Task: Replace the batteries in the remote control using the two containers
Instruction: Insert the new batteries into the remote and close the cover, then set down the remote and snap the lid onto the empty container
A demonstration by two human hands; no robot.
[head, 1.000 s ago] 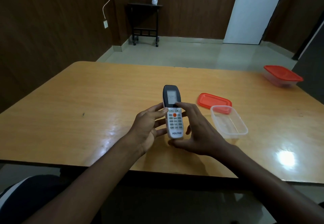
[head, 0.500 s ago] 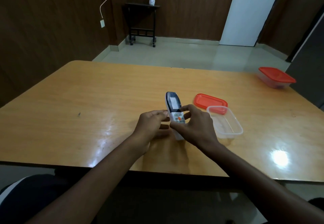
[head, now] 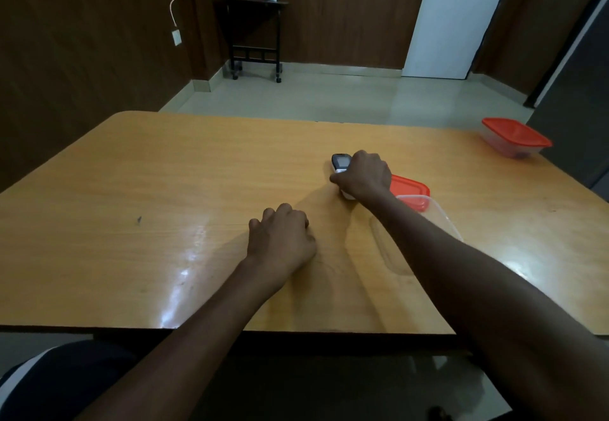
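My right hand (head: 362, 173) grips the remote (head: 341, 163) against the surface (head: 164, 190). My left hand (head: 280, 239) rests behind it, fingers curled, holding nothing. Open container (head: 441, 219) sits just right of my right hand.

A white remote control with a dark display end (head: 340, 163) lies on the wooden worktop (head: 164, 190), mostly covered by a hand, display pointing far. Just right of it rests a loose flat red plastic lid (head: 410, 191). Near that lid sits a clear, open rectangular plastic container (head: 441, 219). Far right stands a second clear container closed with a red lid (head: 514, 137).
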